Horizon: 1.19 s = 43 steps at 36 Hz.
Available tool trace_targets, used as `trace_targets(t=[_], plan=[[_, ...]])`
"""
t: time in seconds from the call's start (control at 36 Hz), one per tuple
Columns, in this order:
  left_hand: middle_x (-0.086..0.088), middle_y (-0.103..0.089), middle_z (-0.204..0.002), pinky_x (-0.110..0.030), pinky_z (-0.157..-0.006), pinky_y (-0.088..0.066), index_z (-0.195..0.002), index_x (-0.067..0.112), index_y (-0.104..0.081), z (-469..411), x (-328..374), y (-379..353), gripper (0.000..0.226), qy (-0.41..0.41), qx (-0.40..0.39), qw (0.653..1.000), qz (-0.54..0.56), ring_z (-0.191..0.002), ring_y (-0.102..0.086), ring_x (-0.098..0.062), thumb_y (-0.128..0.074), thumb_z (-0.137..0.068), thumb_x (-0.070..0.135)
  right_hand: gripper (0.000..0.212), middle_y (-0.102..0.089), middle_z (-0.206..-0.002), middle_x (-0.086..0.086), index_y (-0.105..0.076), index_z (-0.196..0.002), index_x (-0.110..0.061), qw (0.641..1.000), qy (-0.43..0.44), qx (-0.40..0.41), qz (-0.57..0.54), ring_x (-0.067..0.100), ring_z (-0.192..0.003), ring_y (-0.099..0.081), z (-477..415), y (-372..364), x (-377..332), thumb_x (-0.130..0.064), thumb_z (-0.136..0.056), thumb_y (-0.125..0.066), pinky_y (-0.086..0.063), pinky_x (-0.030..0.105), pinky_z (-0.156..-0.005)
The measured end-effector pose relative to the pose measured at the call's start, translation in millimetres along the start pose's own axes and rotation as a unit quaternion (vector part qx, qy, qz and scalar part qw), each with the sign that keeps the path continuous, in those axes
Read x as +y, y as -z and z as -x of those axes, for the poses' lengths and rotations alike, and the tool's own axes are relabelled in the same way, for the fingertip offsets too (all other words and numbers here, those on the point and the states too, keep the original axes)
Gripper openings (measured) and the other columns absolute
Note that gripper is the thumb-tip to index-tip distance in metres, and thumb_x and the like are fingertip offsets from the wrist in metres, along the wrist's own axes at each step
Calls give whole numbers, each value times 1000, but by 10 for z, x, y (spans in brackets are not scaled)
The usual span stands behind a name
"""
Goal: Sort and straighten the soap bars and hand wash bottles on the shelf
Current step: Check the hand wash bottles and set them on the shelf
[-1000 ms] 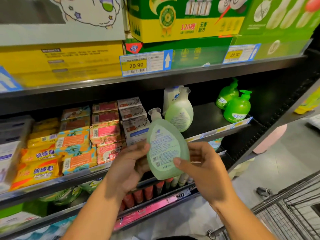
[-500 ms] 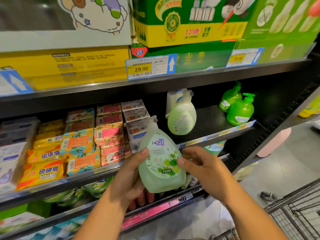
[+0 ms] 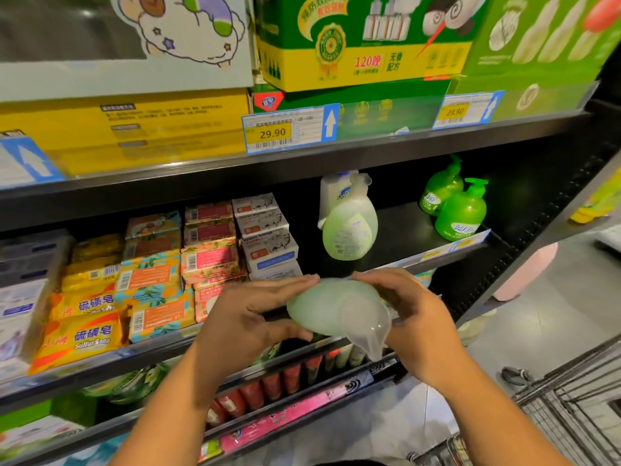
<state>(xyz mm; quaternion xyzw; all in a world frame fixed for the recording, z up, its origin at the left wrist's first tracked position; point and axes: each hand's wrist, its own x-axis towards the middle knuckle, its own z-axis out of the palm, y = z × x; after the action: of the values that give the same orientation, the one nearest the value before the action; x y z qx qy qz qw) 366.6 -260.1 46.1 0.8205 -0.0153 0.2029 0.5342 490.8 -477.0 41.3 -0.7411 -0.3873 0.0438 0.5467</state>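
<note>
Dark shelf [image 3: 386, 264] ahead; your left hand [image 3: 248, 317] and right hand [image 3: 416, 317] clasp a pale green translucent hand-wash bottle [image 3: 322, 307], tipped sideways, likely for reorienting.

Both forearms were bare to the frame's edge, the left hand [image 3: 247, 317] and right hand [image 3: 416, 326] ungloved, ringless.

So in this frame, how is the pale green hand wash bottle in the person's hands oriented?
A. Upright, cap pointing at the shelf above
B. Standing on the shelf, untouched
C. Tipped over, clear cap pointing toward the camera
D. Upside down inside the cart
C: the pale green bottle lies tipped between the left hand and right hand, its clear cap aimed down toward the camera, off the shelf.
</note>
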Motion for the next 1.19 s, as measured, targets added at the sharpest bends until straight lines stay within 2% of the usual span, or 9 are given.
trace_targets(t=[0.22,0.36,0.44,0.58,0.69,0.81,0.92,1.0,1.19], plan=[[2,-75,-113,-32,-88,-58,-117,26,-74,-67,181,-59,61,73,12,989,125,-109,-70,-19,-92,-60,13,56,-72,-109,-7,-66,-112,-30,972,-113,-55,-198,13,-98,-71,-42,107,-211,-7,-64,-85,-57,26,-79],[-10,-77,-92,-33,-66,-60,-88,16,-80,-167,284,-252,17,231,30,951,204,-86,-74,-30,-78,-71,19,44,-76,-103,3,-59,-122,-10,931,-261,-72,-243,20,-94,-74,-50,104,-261,-20,-81,-71,-58,32,-71],[-12,-77,-92,-37,-71,-58,-91,7,-78,-183,272,-350,20,342,7,916,207,-87,-73,-34,-72,-87,27,39,-76,-107,10,-64,-120,-8,892,-360,-67,-264,29,-99,-73,-12,70,-250,-30,-88,-67,-59,47,-84],[-9,-76,-84,-22,-46,-48,-102,13,-76,-183,225,-455,29,417,-29,883,214,-62,-69,-18,-64,-94,38,29,-75,-108,16,-70,-116,-5,832,-440,-47,-335,28,-96,-74,17,9,-259,-25,-99,-58,-63,33,-65],[-10,-77,-91,-27,-55,-55,-101,12,-75,-179,157,-477,28,434,-47,871,227,-74,-73,-20,-61,-96,35,26,-76,-94,12,-71,-102,-4,852,-437,-51,-284,25,-71,-74,3,28,-278,-28,-96,-63,-56,27,-45],[-15,-71,-117,-46,-97,-53,-120,12,-72,-146,123,-527,48,468,-29,795,384,-110,-67,-35,-63,-91,49,28,-64,-75,10,-65,-100,-3,888,-384,-33,-252,25,-53,-58,-39,73,-352,-30,-96,-63,-48,27,-46],[-16,-62,-73,-34,-51,-54,-88,2,-69,-90,137,-678,46,466,52,680,563,-56,-61,-29,-56,-92,46,23,-75,-104,15,-72,-107,-11,895,-315,-79,-306,28,-60,-70,-17,11,-566,-22,-87,-70,-58,31,-53],[-15,-46,-54,-31,-32,-45,-75,2,-60,-28,204,-737,34,453,98,648,605,-36,-47,-28,-51,-84,34,31,-75,-103,17,-72,-108,-9,901,-277,-114,-315,28,-61,-70,17,-58,-640,-23,-83,-63,-58,31,-54],[-17,-61,-83,-37,-58,-54,-106,6,-62,-31,-12,-665,56,443,54,674,589,-64,-61,-31,-56,-92,60,20,-76,-105,9,-73,-104,-12,935,-256,-41,-242,20,-89,-72,15,-63,-527,-2,-98,-58,-60,32,-74]])
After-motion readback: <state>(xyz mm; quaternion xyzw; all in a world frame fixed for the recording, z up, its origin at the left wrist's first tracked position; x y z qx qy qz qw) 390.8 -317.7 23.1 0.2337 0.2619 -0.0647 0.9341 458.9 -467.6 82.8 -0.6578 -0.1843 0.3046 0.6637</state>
